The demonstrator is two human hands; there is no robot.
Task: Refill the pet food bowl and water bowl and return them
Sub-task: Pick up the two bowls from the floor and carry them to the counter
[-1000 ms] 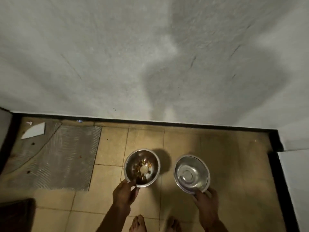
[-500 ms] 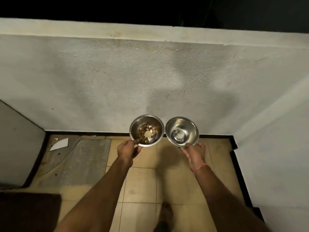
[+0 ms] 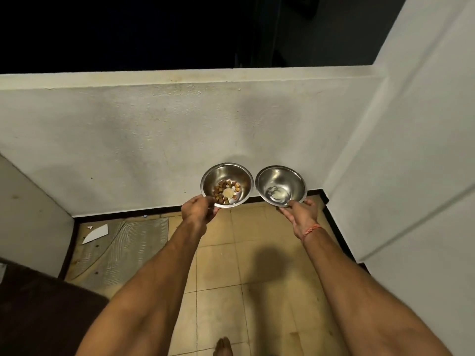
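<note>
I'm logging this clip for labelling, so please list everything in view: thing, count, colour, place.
food bowl: 1, steel, holding some brown kibble, held up on the left
water bowl: 1, steel, a little liquid at the bottom, held up on the right
parapet wall: 1, off-white, straight ahead
floor tiles: many, beige, underfoot
broken tile piece: 1, white, far left corner of the floor
wrist thread: 1, orange-red, right wrist
foot: 1, bare, bottom edge
left hand: 1, gripping the food bowl's near rim
right hand: 1, gripping the water bowl's near rim
</note>
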